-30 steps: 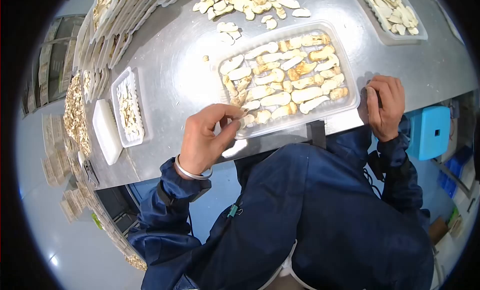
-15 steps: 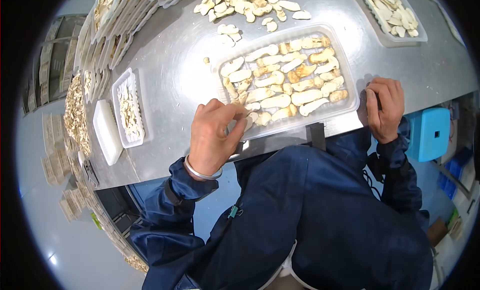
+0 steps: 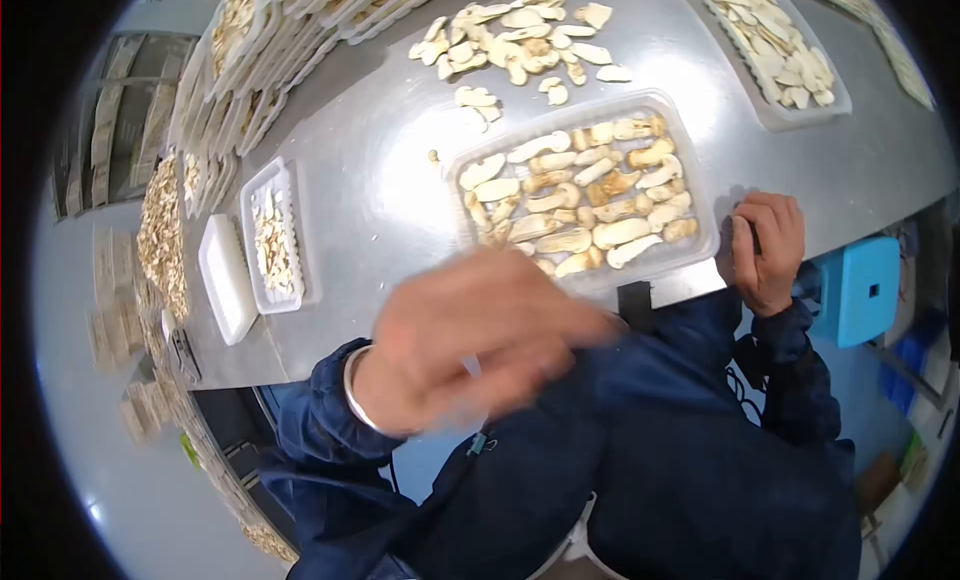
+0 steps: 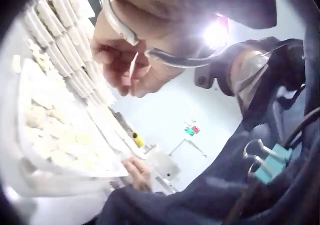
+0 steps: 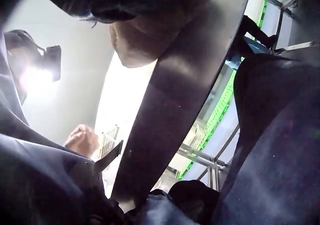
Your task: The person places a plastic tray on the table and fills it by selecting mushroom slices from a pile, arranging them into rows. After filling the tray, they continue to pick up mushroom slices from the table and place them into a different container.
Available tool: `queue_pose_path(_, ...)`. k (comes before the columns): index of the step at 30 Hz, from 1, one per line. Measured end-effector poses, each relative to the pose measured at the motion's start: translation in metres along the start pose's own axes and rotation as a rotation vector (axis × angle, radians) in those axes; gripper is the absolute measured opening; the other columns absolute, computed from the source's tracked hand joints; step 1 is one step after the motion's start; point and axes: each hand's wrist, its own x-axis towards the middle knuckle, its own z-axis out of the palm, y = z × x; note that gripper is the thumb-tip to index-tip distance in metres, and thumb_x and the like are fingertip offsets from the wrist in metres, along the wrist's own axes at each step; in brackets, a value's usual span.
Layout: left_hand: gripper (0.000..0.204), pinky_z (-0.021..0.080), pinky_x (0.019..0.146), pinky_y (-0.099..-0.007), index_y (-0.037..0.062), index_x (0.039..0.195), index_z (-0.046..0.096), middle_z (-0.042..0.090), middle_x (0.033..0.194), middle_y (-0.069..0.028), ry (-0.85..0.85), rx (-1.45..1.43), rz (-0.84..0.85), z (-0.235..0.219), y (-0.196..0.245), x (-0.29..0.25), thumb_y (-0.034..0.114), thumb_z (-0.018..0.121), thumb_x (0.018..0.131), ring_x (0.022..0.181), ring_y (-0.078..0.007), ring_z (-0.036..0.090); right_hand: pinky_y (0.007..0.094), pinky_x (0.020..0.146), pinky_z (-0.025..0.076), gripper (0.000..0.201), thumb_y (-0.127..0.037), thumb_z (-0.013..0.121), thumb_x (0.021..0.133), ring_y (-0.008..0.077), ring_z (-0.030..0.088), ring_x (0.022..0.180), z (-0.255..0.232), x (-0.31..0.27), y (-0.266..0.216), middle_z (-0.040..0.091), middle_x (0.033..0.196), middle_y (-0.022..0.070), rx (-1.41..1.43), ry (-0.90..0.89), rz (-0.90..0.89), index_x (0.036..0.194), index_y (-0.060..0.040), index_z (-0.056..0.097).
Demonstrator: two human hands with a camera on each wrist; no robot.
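Observation:
A clear plastic tray (image 3: 705, 230) with rows of sliced mushrooms (image 3: 565, 242) lies near the table's front edge. My left hand (image 3: 470, 335) is blurred in the head view, raised over the tray's near left corner and the edge of the table. In the left wrist view its fingers pinch a thin pale mushroom slice (image 4: 133, 66), seen edge-on. My right hand (image 3: 770, 248) rests at the table edge to the right of the tray, its fingers loosely curled around nothing.
Loose mushroom slices (image 3: 510, 40) lie behind the tray. A filled tray (image 3: 840, 98) stands at the back right. To the left are a small white tray (image 3: 292, 220), a white block-like stack (image 3: 228, 280) and piled trays (image 3: 270, 90). A blue stool (image 3: 868, 290) stands below right.
My left hand has left the tray's near left corner with the slice, coming toward my body and rightward. The head view has shifted slightly. My right hand stays at the edge.

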Motion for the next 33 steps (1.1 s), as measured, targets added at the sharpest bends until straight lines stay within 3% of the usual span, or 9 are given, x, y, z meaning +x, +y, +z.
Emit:
queue_pose_path(2,0.038,0.049,0.069,-0.037,0.0027,0.125,0.067,0.059,0.083,-0.0086,-0.139,-0.219,0.193,0.014,0.02,0.018,0.019,0.061,0.091,0.069,-0.0306,0.058,0.0412,0.077,0.043,0.007,-0.003,0.067,0.082,0.032,0.059,0.087,0.002,-0.002,0.002,0.064,0.093,0.0129,0.006,-0.005,0.009,0.089,-0.0023,0.064)
queue_pose_path(4,0.037,0.049,0.07,-0.0362,0.0025,0.125,0.067,0.059,0.083,-0.0084,-0.274,-0.411,0.317,0.038,0.028,0.032,0.018,0.061,0.091,0.07,-0.0294,0.058,0.0413,0.077,0.043,0.007,-0.003,0.066,0.083,0.0321,0.059,0.087,0.003,-0.002,0.003,0.064,0.094,0.0132,0.009,-0.004,0.008,0.089,-0.0021,0.064)
queue_pose_path(8,0.035,0.049,0.071,-0.0348,0.0019,0.124,0.067,0.061,0.085,-0.0082,-0.421,-0.652,0.341,0.076,0.028,0.043,0.016,0.061,0.092,0.073,-0.0271,0.059,0.0414,0.078,0.043,0.005,-0.001,0.065,0.083,0.0324,0.058,0.087,0.003,-0.002,0.002,0.063,0.094,0.0137,0.003,-0.004,0.004,0.088,-0.0012,0.064)
queue_pose_path(13,0.033,0.05,0.071,-0.033,0.0013,0.122,0.067,0.062,0.088,-0.0079,-0.466,-0.757,0.325,0.092,0.025,0.049,0.013,0.061,0.092,0.075,-0.0243,0.06,0.0413,0.077,0.043,0.006,0.0,0.064,0.082,0.0324,0.058,0.087,0.002,-0.002,0.001,0.063,0.094,0.0141,-0.006,-0.017,0.008,0.088,-0.0007,0.063)
queue_pose_path(20,0.029,0.051,0.073,-0.0305,0.0004,0.12,0.066,0.065,0.091,-0.0075,-0.486,-0.815,0.323,0.105,0.026,0.051,0.009,0.06,0.093,0.079,-0.0203,0.061,0.0412,0.078,0.044,0.006,0.0,0.064,0.082,0.0324,0.058,0.087,0.003,-0.004,0.003,0.064,0.095,0.0148,-0.004,-0.016,0.003,0.089,-0.0001,0.063)
queue_pose_path(27,0.026,0.052,0.074,-0.028,-0.0006,0.119,0.066,0.067,0.094,-0.0072,-0.424,-0.77,0.298,0.085,0.021,0.049,0.005,0.06,0.094,0.083,-0.0162,0.063,0.0413,0.078,0.044,0.005,-0.001,0.063,0.084,0.0327,0.058,0.086,0.002,-0.002,0.004,0.064,0.095,0.0152,-0.009,-0.017,-0.015,0.089,0.0004,0.063)
queue_pose_path(31,0.024,0.052,0.075,-0.0266,-0.0011,0.118,0.066,0.068,0.096,-0.0069,-0.325,-0.672,0.254,0.057,0.019,0.049,0.003,0.06,0.095,0.085,-0.0139,0.064,0.0413,0.078,0.044,0.006,0.0,0.063,0.083,0.0323,0.058,0.086,0.004,-0.004,0.002,0.064,0.095,0.0153,-0.01,-0.018,-0.002,0.089,0.0002,0.063)
queue_pose_path(33,0.023,0.053,0.075,-0.0258,-0.0014,0.117,0.065,0.069,0.097,-0.0068,-0.181,-0.564,0.205,0.028,0.013,0.048,0.002,0.06,0.095,0.086,-0.0128,0.064,0.0413,0.078,0.044,0.006,0.0,0.064,0.083,0.0322,0.058,0.086,0.005,-0.002,0.004,0.063,0.095,0.0151,0.0,-0.003,-0.01,0.089,0.0001,0.063)
